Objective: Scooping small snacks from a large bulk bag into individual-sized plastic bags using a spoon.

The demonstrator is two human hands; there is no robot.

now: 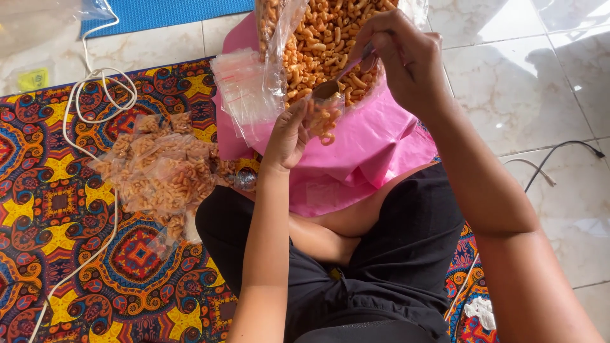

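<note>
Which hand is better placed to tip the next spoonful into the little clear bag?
Right hand: it holds the metal spoon just above the small clear plastic bag that the left hand holds open.

A: From my feed, floor (527,82) is glossy pale marble-look tile, bright glare patches top right.

B: Coverings?

A: Patterned mat (57,209), reds, blues, yellow stars, covers the left. Blue mat (165,11) at top edge. White cord (95,95) loops over the pattern, black cable (565,149) on tile at right.
</note>
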